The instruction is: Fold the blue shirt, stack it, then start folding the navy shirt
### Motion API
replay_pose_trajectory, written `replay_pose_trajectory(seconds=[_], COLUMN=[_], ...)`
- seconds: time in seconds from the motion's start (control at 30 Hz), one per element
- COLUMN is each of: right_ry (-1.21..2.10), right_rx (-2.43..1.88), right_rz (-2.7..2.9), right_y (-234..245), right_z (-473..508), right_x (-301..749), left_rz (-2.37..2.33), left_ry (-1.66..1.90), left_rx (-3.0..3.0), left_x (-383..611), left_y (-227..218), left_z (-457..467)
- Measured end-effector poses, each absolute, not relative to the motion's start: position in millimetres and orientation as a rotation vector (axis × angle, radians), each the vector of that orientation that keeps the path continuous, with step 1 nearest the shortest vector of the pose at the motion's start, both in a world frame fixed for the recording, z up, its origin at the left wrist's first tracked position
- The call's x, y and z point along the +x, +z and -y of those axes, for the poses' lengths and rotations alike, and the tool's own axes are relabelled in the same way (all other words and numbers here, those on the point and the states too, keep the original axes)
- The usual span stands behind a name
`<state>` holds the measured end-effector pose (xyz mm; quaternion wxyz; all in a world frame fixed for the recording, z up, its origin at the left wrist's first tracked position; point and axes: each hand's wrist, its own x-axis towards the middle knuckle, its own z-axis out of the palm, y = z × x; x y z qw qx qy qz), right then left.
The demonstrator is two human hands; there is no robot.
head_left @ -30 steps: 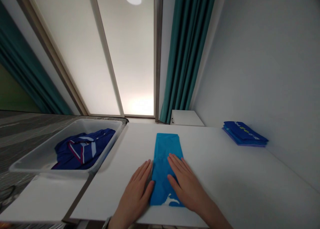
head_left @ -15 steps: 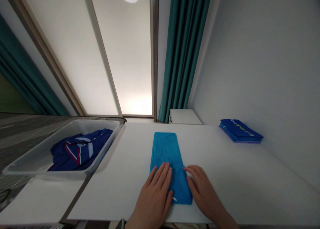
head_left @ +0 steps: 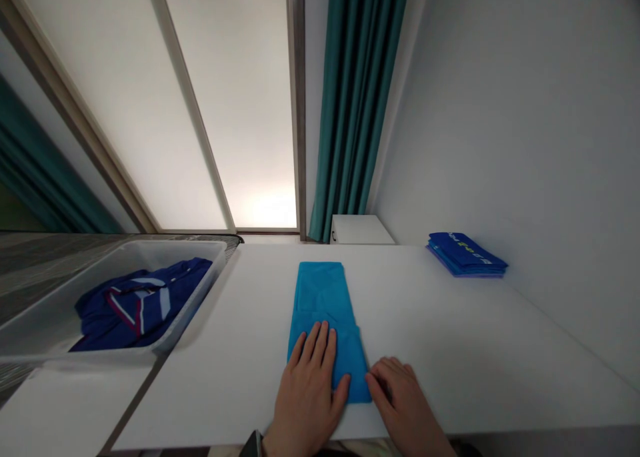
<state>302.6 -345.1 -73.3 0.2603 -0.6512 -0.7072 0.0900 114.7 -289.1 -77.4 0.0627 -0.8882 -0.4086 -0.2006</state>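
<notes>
A bright blue garment [head_left: 325, 290], folded into a long narrow strip, lies lengthwise on the white table [head_left: 240, 350]. My left hand [head_left: 313, 384] rests flat on its near half, palm down with fingers stretched out. At the strip's lower right edge is my right hand [head_left: 403, 397], its fingers curled and its thumb and fingertips pinching the cloth near the corner. The near left part of the garment is hidden beneath my left hand.
To the left stands a translucent plastic bin [head_left: 165, 247] holding a crumpled dark blue garment [head_left: 145, 304] with white and red stripes. A stack of folded blue garments [head_left: 467, 254] sits at the back right by the wall. Behind the table is a white cabinet [head_left: 361, 229].
My right hand has slid toward me along the garment's right edge and its fingers have curled in. My left hand still lies on the cloth. The view has shifted slightly right.
</notes>
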Motion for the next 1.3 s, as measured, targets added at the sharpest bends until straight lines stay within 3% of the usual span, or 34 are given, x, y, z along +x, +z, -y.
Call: replay_pose_trajectory(seconds=[0.47, 0.6, 0.83, 1.1, 1.3], right_ry=[0.452, 0.247, -0.143, -0.101, 0.111], right_rx=[-1.584, -1.422, -1.094, -1.070, -1.157], right_rz=[1.947, 2.286, 2.381, 2.417, 2.299], right_y=[-71, -66, -71, -70, -63], right_z=[351, 352, 341, 339, 342], right_x=[311, 321, 327, 329, 331], left_rz=[1.269, 1.252, 1.214, 1.207, 1.216], left_ry=[-0.617, -0.604, -0.552, -0.590, -0.566], left_rx=[-2.715, -2.703, -2.658, -2.664, -2.664], left_x=[114, 114, 114, 114, 114], left_y=[-79, -78, -73, -73, -74], left_z=[290, 290, 290, 290, 290])
